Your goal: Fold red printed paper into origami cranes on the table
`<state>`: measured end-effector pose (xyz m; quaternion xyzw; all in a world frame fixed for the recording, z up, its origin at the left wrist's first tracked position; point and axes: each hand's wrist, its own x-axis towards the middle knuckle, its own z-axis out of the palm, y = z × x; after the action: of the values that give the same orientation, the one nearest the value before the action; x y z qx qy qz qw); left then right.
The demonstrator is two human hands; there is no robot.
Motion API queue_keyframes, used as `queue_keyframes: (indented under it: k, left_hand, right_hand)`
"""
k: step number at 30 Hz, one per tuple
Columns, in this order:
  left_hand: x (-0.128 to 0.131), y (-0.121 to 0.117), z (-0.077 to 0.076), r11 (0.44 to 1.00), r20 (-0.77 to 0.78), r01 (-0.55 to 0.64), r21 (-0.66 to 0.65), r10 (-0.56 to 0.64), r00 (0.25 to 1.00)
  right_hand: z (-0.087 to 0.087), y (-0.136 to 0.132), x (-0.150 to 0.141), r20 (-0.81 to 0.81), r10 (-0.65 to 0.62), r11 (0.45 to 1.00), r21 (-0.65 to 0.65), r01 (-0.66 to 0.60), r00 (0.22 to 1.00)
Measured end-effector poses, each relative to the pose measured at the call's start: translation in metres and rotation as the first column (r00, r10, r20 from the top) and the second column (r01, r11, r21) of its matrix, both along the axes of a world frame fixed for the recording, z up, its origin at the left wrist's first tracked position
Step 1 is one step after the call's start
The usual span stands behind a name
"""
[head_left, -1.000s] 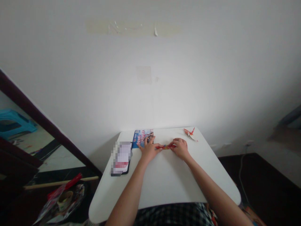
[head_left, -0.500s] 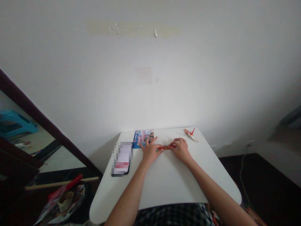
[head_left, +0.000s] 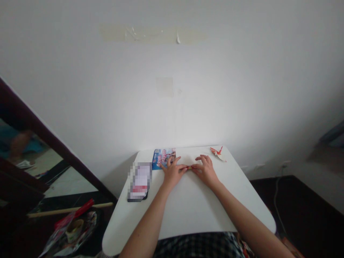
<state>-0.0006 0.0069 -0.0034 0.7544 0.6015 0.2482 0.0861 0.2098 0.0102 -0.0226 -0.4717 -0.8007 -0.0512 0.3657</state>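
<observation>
A small strip of folded red patterned paper (head_left: pixel 190 167) lies between my two hands over the white table. My left hand (head_left: pixel 172 173) pinches its left end between thumb and forefinger, with the other fingers spread. From the other side my right hand (head_left: pixel 206 171) pinches the right end, its remaining fingers raised and bent. Much of the paper is hidden by the fingertips. A folded red and white paper bird (head_left: pixel 218 153) rests at the table's back right, apart from my right hand. Beyond my left hand lies a blue printed card (head_left: pixel 158 159).
A phone (head_left: pixel 139 182) with a blurred screen lies on the left of the white table (head_left: pixel 199 211). The wall (head_left: pixel 188 118) stands right behind the table. On the floor at left is a plastic bag (head_left: pixel 72 233) with things in it. A cable (head_left: pixel 276 200) hangs at right.
My right hand has shifted slightly left, and its fingers have lifted off the paper into a thumb-and-finger pinch. Less of the red paper shows now. At far left, a blurred shape has appeared in the mirror-like panel.
</observation>
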Motion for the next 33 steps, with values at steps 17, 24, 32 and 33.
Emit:
queue_keyframes:
  k: [17, 24, 32, 33]
  left_hand:
    - [0.009, 0.003, 0.001, 0.965, 0.282, -0.169, 0.198, 0.109, 0.953]
    - [0.016, 0.006, -0.007, 0.961, 0.403, -0.131, 0.242, 0.023, 0.915]
    - [0.023, 0.008, -0.013, 0.977, 0.421, -0.107, 0.183, 0.020, 0.907]
    - [0.022, 0.008, -0.013, 0.979, 0.422, -0.104, 0.176, 0.020, 0.906]
  right_hand:
    - [0.005, 0.002, -0.008, -0.174, 0.007, 0.996, 0.093, 0.009, 0.985]
    - [0.006, 0.000, -0.008, -0.315, -0.019, 0.994, 0.092, 0.051, 0.949]
    - [0.004, 0.000, -0.010, -0.308, 0.019, 0.996, 0.087, 0.008, 0.951]
    - [0.003, 0.000, -0.010, -0.312, 0.024, 0.997, 0.077, 0.000, 0.950]
